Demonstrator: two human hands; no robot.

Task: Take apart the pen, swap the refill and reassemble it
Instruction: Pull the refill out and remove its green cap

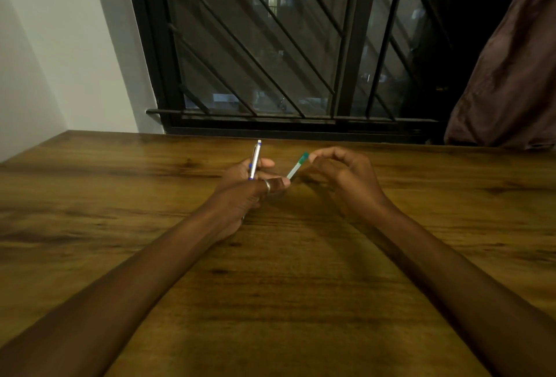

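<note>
My left hand (249,187), with a ring on one finger, is closed around a silver pen barrel with blue trim (255,160) that points up and away from me. A slim white pen part with a green end (297,166) slants between my two hands. Its lower end sits at my left thumb tip, and its green end is at the fingertips of my right hand (340,178). My right fingers curl around that end. How much of the part is hidden behind my left thumb cannot be seen.
Both forearms rest over a brown wooden table (270,286). A dark barred window (270,45) rises behind the table's far edge. A white wall (60,45) stands at the left and a brown curtain (511,75) hangs at the right.
</note>
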